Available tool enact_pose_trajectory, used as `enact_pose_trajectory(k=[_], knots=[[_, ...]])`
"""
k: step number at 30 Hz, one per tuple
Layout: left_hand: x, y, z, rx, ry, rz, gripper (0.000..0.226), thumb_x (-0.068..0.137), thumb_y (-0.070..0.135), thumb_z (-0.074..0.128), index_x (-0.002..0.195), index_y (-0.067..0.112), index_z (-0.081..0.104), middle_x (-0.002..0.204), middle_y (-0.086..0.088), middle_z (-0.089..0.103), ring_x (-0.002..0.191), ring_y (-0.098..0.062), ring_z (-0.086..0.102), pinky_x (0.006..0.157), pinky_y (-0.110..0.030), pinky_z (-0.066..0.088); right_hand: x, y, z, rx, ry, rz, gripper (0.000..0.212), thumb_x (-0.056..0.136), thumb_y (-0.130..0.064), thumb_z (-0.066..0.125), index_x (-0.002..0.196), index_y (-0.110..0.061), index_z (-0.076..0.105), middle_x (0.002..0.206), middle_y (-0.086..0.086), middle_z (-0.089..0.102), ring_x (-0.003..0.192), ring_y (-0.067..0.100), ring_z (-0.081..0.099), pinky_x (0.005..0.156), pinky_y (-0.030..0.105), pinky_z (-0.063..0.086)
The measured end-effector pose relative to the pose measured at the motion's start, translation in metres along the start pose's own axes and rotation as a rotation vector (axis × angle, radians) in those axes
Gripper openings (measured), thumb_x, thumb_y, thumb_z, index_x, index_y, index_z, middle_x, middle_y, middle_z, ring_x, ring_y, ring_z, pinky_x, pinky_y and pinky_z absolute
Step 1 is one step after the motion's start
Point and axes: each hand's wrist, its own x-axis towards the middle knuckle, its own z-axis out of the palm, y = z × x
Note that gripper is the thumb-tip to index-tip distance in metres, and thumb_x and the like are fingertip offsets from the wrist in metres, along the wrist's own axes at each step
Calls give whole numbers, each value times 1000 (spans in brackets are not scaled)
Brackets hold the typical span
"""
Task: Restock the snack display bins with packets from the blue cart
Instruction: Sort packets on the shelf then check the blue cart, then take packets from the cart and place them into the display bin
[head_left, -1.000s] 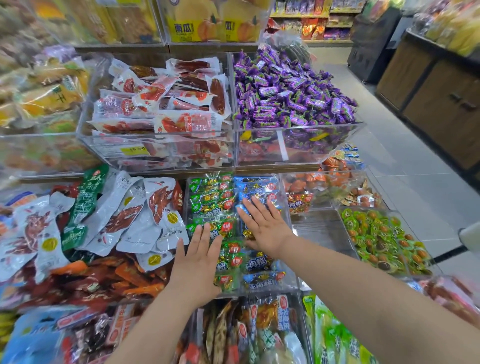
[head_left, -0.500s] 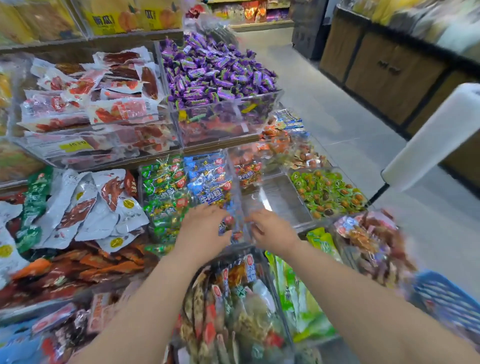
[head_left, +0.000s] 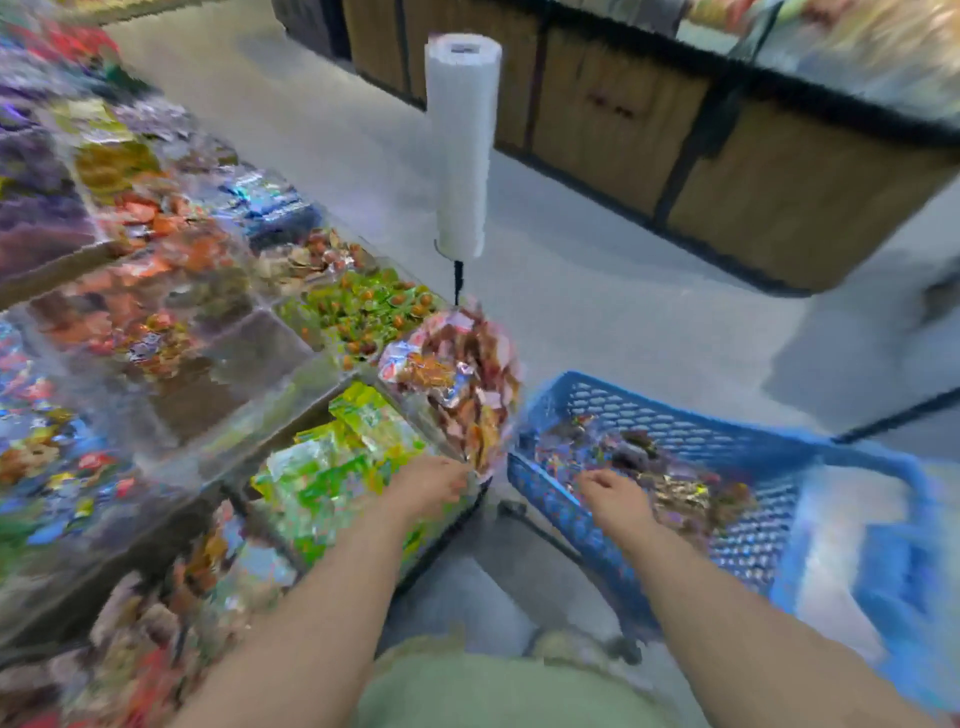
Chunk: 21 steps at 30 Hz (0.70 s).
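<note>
Packets (head_left: 680, 496) in the blue cart (head_left: 649, 413) lie just by fingers (head_left: 593, 478) of right hand (head_left: 618, 504).

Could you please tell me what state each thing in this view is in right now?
blue cart, partly filled with packets.
clear bin, looks empty.
green packets, heaped in their bin.
bag roll, upright on its stand.
right hand, over the cart's packets; grip blurred.
left hand, by the green packets; grip blurred.
</note>
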Motion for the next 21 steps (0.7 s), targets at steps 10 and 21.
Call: enact_pose_trajectory(k=[10,21], knots=[[48,39,157,-206,-283,-352,21,99,25,44,112,11,53,108,-10,59,112,-29,57,99,-37,38,-14,156,-98,313,224,446,38,94,-16,49,56,-15,52,68,11,57,68,22,53,65,31,40],[137,114,195,328,-339,-288,14,97,20,47,105,10,52,92,-8,61,80,-20,58,76,-31,45,24,169,-88,568,222,756,29,90,-9,45,62,-15,49,65,6,50,56,17,42,50,26,30]])
